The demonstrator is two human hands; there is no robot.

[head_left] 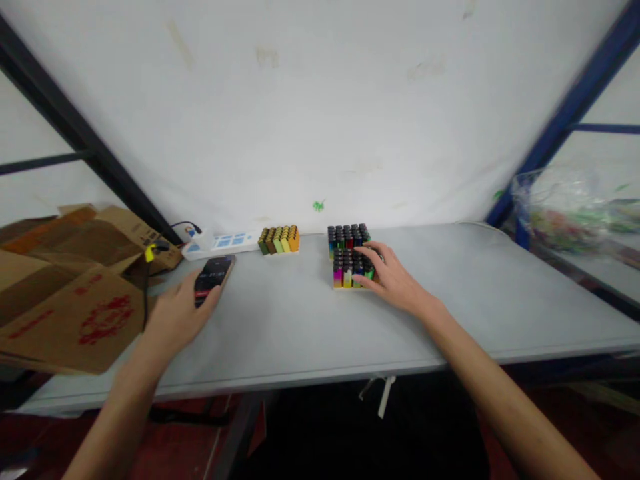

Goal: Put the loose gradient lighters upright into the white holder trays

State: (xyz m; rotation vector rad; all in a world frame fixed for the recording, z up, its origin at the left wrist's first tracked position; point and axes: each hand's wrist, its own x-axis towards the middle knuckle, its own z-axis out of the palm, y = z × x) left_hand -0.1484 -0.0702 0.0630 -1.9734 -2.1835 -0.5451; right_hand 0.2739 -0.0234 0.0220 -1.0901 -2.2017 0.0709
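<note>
My left hand (183, 310) is at the left of the table, its fingers around the lower part of a phone (215, 273) with a dark lit screen. My right hand (393, 277) reaches to the front block of colourful lighters (345, 273), thumb at its front and fingers over its right end. Right behind that block stands another group of lighters with black tops (345, 235). A smaller block of yellow, green and orange lighters (280, 241) stands upright to the left, near the wall.
A white power strip (220, 243) lies along the wall, with a cable. Opened cardboard boxes (75, 300) fill the left side. A clear plastic bag (565, 207) is beyond the blue post at right. The grey table's front edge (320, 381) runs below.
</note>
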